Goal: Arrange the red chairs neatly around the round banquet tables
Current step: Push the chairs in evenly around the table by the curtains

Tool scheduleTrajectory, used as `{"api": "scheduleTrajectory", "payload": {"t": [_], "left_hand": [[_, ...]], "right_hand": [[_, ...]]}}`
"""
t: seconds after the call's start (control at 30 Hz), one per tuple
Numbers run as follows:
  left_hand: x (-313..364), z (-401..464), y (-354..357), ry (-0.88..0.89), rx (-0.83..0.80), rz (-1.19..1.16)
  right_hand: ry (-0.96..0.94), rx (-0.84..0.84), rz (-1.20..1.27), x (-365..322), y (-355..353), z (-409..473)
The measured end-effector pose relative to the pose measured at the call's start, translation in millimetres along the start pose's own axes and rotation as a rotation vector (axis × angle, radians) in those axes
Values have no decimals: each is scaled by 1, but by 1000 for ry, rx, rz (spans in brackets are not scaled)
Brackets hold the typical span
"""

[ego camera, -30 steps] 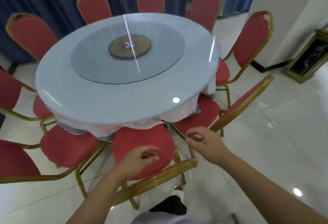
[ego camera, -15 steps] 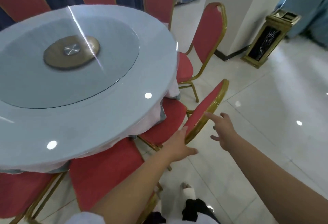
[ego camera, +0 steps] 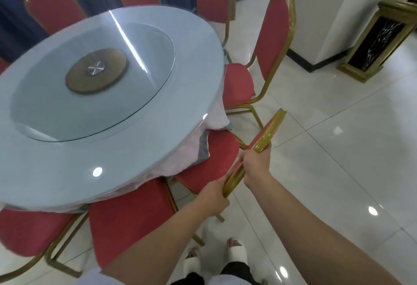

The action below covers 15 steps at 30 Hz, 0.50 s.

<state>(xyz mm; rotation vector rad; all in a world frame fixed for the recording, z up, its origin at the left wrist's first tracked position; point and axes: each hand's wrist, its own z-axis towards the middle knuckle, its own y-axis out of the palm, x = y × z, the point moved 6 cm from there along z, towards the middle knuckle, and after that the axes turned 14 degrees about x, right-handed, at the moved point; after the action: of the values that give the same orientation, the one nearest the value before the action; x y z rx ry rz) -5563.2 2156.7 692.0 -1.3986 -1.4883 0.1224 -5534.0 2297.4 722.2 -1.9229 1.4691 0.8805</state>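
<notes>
A round banquet table [ego camera: 108, 140] with a glass top and a glass turntable fills the left side, and everything else is placed from it. Red chairs with gold frames ring its far edge, in front of blue curtains. At the table's near edge, two red seats are tucked partly under the rim.

Just right of the table's near-right edge stands the chair being handled [ego camera: 209, 160], its seat reaching under the pink tablecloth [ego camera: 180, 158]. The left hand [ego camera: 213, 199] wraps its fingers around the lower end of the gold back frame, clamped on it. The right hand [ego camera: 256, 162] grips the same frame a little higher, fingers curled tight around the bar.

Further right of the table, another red chair [ego camera: 274, 36] stands with its seat at the rim. Beyond it are a white pillar and a gold and black stand [ego camera: 372, 36], well apart from the table.

Likely risks: pushing this chair in too hard could snag or drag the hanging cloth. Swinging it sideways could knock its frame against the neighbouring chairs, which sit close on both sides. The glossy tile floor [ego camera: 327, 171] may let the legs slide further than intended, and the person's sandalled feet [ego camera: 234, 250] are near the chair legs.
</notes>
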Motion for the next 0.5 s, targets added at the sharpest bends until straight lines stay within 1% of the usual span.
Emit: {"api": "scheduleTrajectory", "payload": {"t": [0.13, 0.23, 0.37, 0.43, 0.5], "left_hand": [[26, -4, 23, 43, -49, -25], [38, 1, 36, 57, -84, -60], [42, 2, 37, 75, -104, -75], [37, -5, 30, 74, -144, -69], [25, -20, 17, 72, -192, -46]], "right_hand": [[-1, 35, -53, -12, -29, 13], [-18, 25, -79, -23, -42, 24], [-57, -69, -139, -30, -48, 25], [-60, -136, -155, -24, -50, 20], [17, -171, -249, 0, -58, 2]]}}
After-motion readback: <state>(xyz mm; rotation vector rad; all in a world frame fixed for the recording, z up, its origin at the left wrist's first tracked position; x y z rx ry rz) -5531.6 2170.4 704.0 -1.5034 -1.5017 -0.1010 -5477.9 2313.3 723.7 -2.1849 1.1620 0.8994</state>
